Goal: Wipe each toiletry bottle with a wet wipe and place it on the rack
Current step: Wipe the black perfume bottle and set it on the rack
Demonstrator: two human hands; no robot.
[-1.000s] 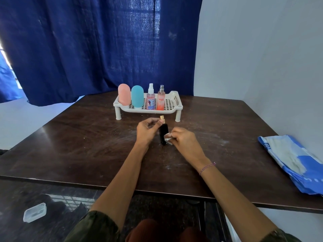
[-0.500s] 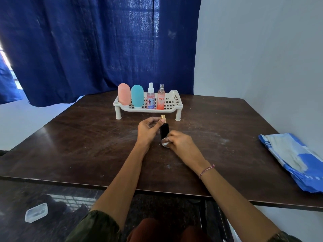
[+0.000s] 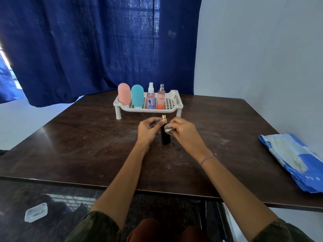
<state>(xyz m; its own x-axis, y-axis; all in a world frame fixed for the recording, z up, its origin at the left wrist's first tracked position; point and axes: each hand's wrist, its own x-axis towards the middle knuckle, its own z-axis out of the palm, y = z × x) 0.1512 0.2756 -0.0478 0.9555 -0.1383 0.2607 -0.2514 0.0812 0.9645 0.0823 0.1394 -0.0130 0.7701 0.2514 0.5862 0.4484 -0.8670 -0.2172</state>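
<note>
Black bottle (image 3: 165,137) upright on the table (image 3: 87,145), near side of the rack (image 3: 175,100) | left hand (image 3: 148,130) pinches its neck | right hand (image 3: 184,131) presses a wadded wipe (image 3: 168,128) to its shoulder | step: wiping | next, likely: lift it to rack's bare right end

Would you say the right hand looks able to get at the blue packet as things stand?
Probably yes: bare table lies between the right hand and the blue packet, though that hand holds a wipe.
</note>
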